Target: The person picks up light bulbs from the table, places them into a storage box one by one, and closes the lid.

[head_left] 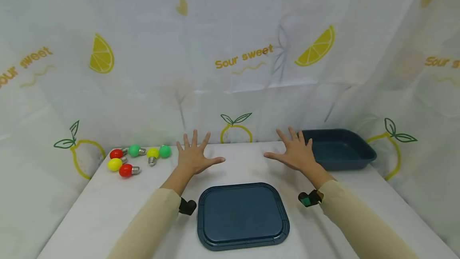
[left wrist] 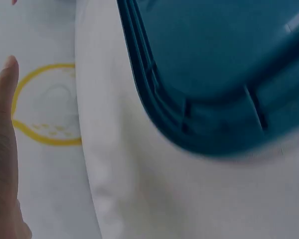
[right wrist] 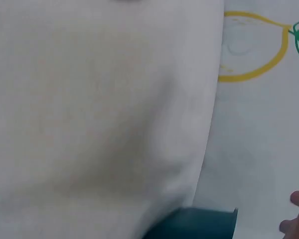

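Observation:
Both hands are held out over the white table with fingers spread, holding nothing. My left hand (head_left: 193, 158) is nearest the light bulbs and the flat lid. My right hand (head_left: 295, 153) is beside the dark blue bin (head_left: 339, 166), its fingertips overlapping the bin's left end in the head view. A dark blue rectangular lid (head_left: 242, 215) lies flat between the forearms; its rounded corner (left wrist: 204, 139) fills the upper right of the left wrist view. Several bulbs lie at the back left: red (head_left: 125, 170), yellow (head_left: 115, 164) and green (head_left: 165, 151), with metal screw bases.
A white curtain (head_left: 151, 103) printed with lemons hangs behind the table (head_left: 90, 219) and along its sides. Black wrist cameras (head_left: 187, 206) are strapped to both wrists. The bin stands at the back right, close to the curtain.

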A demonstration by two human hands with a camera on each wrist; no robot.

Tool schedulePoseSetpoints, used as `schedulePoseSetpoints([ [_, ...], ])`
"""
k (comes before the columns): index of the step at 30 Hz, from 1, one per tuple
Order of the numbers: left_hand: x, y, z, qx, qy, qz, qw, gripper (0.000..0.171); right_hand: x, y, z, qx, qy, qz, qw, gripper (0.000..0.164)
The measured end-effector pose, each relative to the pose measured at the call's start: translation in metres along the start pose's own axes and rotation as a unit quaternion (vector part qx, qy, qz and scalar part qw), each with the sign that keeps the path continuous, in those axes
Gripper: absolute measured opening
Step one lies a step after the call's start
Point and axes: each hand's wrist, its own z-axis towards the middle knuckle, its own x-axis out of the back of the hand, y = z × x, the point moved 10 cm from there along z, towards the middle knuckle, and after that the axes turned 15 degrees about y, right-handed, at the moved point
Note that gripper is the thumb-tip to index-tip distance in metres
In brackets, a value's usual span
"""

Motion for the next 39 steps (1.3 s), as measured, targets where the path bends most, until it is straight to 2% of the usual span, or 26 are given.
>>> schedulePoseSetpoints([
  [5, -0.01, 0.027, 0.002, -0.015, 0.005, -0.025, 0.9996, 0.103, 0.015, 0.027, -0.005, -0.006, 0.061, 0.016, 0.998, 0.106],
  [10, -0.01, 0.067, 0.009, -0.033, 0.016, -0.076, 0.9964, 0.084, 0.035, 0.061, -0.012, -0.018, 0.118, 0.032, 0.992, 0.098],
  [17, -0.018, 0.126, 0.014, -0.042, 0.025, -0.098, 0.994, 0.083, 0.048, 0.123, -0.025, -0.111, 0.139, 0.078, 0.981, 0.093],
  [20, -0.028, 0.15, 0.016, -0.038, 0.024, -0.133, 0.9901, 0.083, 0.054, 0.145, -0.03, -0.137, 0.14, 0.084, 0.977, 0.093],
  [24, -0.037, 0.181, 0.018, -0.029, 0.015, -0.203, 0.9785, 0.083, 0.061, 0.173, -0.036, -0.155, 0.129, 0.094, 0.975, 0.093],
  [28, -0.046, 0.207, 0.021, -0.006, 0.006, -0.27, 0.9628, 0.084, 0.062, 0.197, -0.043, -0.165, 0.112, 0.099, 0.975, 0.094],
  [35, -0.074, 0.253, 0.027, 0.052, -0.041, -0.392, 0.9176, 0.084, 0.052, 0.225, -0.054, -0.194, 0.078, 0.095, 0.973, 0.099],
  [39, -0.081, 0.282, 0.03, 0.04, -0.051, -0.414, 0.9082, 0.082, 0.055, 0.231, -0.057, -0.209, 0.071, 0.117, 0.968, 0.094],
])
